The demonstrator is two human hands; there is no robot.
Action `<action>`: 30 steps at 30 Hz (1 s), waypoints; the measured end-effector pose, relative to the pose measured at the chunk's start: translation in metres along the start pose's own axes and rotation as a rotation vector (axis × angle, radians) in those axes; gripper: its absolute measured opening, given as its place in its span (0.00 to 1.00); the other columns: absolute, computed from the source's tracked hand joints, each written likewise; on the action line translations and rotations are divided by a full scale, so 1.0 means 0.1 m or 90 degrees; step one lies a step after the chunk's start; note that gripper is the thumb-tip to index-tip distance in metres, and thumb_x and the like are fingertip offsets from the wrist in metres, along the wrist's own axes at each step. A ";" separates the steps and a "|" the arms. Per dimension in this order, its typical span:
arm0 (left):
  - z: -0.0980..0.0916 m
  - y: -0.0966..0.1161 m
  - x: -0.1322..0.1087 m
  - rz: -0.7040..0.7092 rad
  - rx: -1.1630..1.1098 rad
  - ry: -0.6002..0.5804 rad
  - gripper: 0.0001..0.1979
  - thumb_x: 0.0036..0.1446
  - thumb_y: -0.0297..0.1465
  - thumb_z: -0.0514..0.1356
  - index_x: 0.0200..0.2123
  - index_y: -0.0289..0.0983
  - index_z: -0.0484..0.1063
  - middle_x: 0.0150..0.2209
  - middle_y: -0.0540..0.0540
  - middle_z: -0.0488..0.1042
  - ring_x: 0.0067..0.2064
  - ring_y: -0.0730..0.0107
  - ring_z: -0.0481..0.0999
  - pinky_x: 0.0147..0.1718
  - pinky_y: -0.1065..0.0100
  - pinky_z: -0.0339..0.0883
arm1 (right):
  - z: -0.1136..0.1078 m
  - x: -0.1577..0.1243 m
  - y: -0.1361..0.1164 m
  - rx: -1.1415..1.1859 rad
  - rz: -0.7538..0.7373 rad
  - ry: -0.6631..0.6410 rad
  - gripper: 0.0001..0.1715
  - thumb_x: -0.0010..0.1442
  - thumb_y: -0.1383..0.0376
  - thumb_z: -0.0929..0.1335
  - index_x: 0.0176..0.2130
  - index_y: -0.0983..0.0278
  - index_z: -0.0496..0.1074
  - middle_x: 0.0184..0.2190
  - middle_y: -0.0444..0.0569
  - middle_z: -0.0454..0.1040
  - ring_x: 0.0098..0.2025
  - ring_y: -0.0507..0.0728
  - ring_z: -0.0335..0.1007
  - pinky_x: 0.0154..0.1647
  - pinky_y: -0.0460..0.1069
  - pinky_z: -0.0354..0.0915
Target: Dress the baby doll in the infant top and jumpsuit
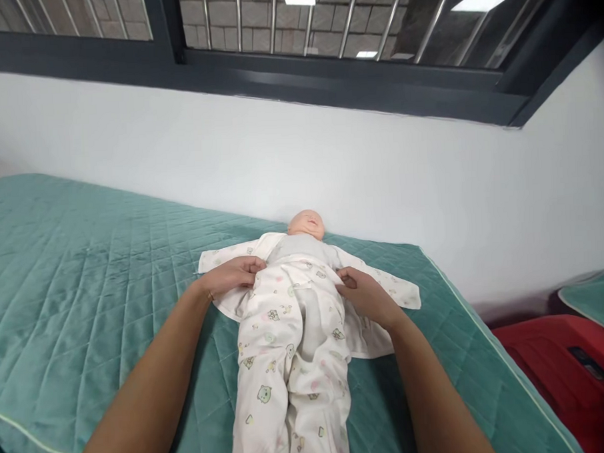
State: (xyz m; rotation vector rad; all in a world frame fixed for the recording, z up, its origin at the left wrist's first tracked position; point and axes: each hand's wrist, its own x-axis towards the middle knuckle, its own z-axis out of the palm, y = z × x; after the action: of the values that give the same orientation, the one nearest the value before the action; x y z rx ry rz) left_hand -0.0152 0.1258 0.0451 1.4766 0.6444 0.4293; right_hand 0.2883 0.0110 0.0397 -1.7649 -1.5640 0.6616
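Note:
A baby doll (pixel 306 225) lies on its back on a green quilted bed cover (pixel 84 276), head toward the wall. It wears white printed trousers (pixel 287 347) and lies on an opened white printed jacket (pixel 379 286) with sleeves spread to both sides. My left hand (pixel 234 275) pinches the trouser waistband at the doll's left side in view. My right hand (pixel 362 294) grips the waistband on the other side. Both hands have curled fingers on the cloth.
A white wall (pixel 380 183) runs behind the bed under a dark-framed barred window (pixel 323 25). A red padded object (pixel 563 369) sits off the bed's right edge, with another green-covered surface (pixel 595 300) behind it.

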 end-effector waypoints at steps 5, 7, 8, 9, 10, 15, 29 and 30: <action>0.01 -0.09 0.08 0.045 -0.002 0.098 0.09 0.45 0.30 0.63 0.29 0.37 0.66 0.26 0.53 0.69 0.27 0.76 0.67 0.26 0.73 0.59 | 0.14 0.03 -0.02 -0.112 0.058 0.102 0.06 0.51 0.67 0.64 0.32 0.61 0.69 0.28 0.44 0.74 0.31 0.55 0.67 0.32 0.49 0.60; 0.02 -0.13 0.13 0.058 -0.007 0.173 0.10 0.49 0.34 0.63 0.30 0.38 0.65 0.24 0.53 0.68 0.25 0.76 0.66 0.24 0.73 0.58 | 0.17 0.05 0.01 -0.102 0.066 0.127 0.06 0.50 0.67 0.64 0.32 0.60 0.69 0.29 0.45 0.76 0.32 0.56 0.69 0.33 0.50 0.61; 0.03 -0.15 0.16 0.060 0.001 0.220 0.10 0.50 0.36 0.62 0.30 0.38 0.64 0.23 0.54 0.67 0.23 0.76 0.66 0.23 0.73 0.58 | 0.18 0.06 0.03 -0.096 0.066 0.128 0.07 0.49 0.68 0.65 0.33 0.61 0.69 0.29 0.46 0.76 0.32 0.56 0.70 0.33 0.50 0.62; 0.03 -0.16 0.18 0.059 0.015 0.265 0.10 0.51 0.36 0.62 0.30 0.39 0.63 0.22 0.54 0.66 0.22 0.75 0.65 0.22 0.73 0.57 | 0.18 0.07 0.05 -0.092 0.066 0.126 0.07 0.49 0.68 0.65 0.33 0.61 0.70 0.29 0.47 0.77 0.32 0.57 0.71 0.34 0.50 0.62; 0.04 -0.17 0.19 0.056 0.033 0.299 0.10 0.52 0.36 0.61 0.30 0.39 0.63 0.21 0.54 0.66 0.21 0.75 0.64 0.21 0.72 0.57 | 0.18 0.07 0.07 -0.093 0.064 0.120 0.08 0.49 0.68 0.66 0.33 0.61 0.71 0.30 0.47 0.77 0.33 0.57 0.71 0.35 0.51 0.63; 0.09 -0.13 0.19 0.062 0.087 0.252 0.05 0.52 0.33 0.59 0.30 0.38 0.66 0.22 0.53 0.67 0.23 0.74 0.65 0.23 0.71 0.58 | 0.20 0.06 0.13 0.015 0.024 0.064 0.13 0.49 0.68 0.66 0.36 0.60 0.74 0.35 0.49 0.79 0.38 0.60 0.73 0.41 0.54 0.67; 0.14 -0.02 0.11 0.151 0.137 0.163 0.14 0.53 0.40 0.63 0.40 0.38 0.74 0.40 0.46 0.75 0.43 0.64 0.72 0.42 0.66 0.66 | 0.21 -0.02 0.05 0.292 0.071 0.022 0.10 0.51 0.58 0.69 0.31 0.62 0.75 0.22 0.44 0.74 0.25 0.54 0.65 0.26 0.49 0.63; 0.14 -0.02 0.11 0.160 0.149 0.157 0.15 0.54 0.39 0.62 0.42 0.38 0.74 0.41 0.46 0.74 0.43 0.64 0.72 0.43 0.66 0.66 | 0.20 -0.01 0.05 0.277 0.073 0.021 0.10 0.51 0.58 0.68 0.30 0.62 0.74 0.22 0.43 0.73 0.24 0.53 0.64 0.25 0.48 0.62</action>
State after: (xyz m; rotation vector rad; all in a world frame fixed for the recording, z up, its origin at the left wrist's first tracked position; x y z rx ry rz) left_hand 0.0019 0.1217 0.0412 1.7524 0.7248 0.7595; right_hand 0.2761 0.0128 0.0225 -1.5320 -1.1911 0.9437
